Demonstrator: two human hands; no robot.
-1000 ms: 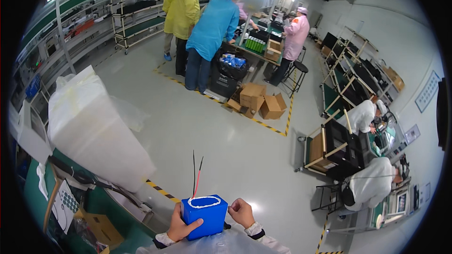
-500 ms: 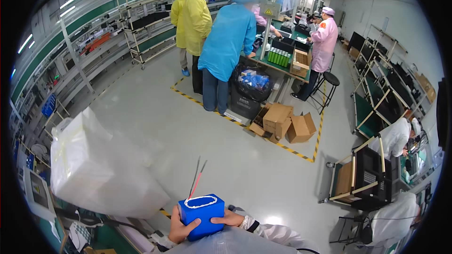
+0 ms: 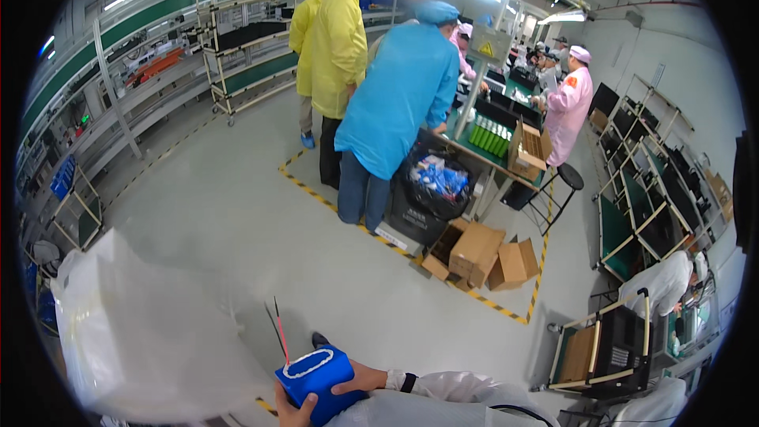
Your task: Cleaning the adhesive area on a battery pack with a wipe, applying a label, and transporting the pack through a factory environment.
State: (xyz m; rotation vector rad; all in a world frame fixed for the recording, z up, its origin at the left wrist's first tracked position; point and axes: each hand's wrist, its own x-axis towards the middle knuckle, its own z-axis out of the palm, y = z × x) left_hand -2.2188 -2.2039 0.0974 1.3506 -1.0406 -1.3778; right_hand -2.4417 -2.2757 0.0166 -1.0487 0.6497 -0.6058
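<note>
Fingers point(image 3: 305, 405) of left hand point(image 3: 291, 413) and right hand point(image 3: 368, 377) grip a blue, white-ringed block point(image 3: 322, 388) with red and black wires point(image 3: 282, 338).

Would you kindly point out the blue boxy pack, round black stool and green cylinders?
Blue boxy pack point(image 3: 320, 388), head view: front face.
Round black stool point(image 3: 570, 176), head view: its seat.
Green cylinders point(image 3: 490, 140), head view: the cluster's middle.

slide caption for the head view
Left hand and right hand hold a blue block, two wires rising from its top.

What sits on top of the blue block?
A white oval ring on the blue block, with a red wire and a black wire rising; what lies beneath the ring is covered.
</note>
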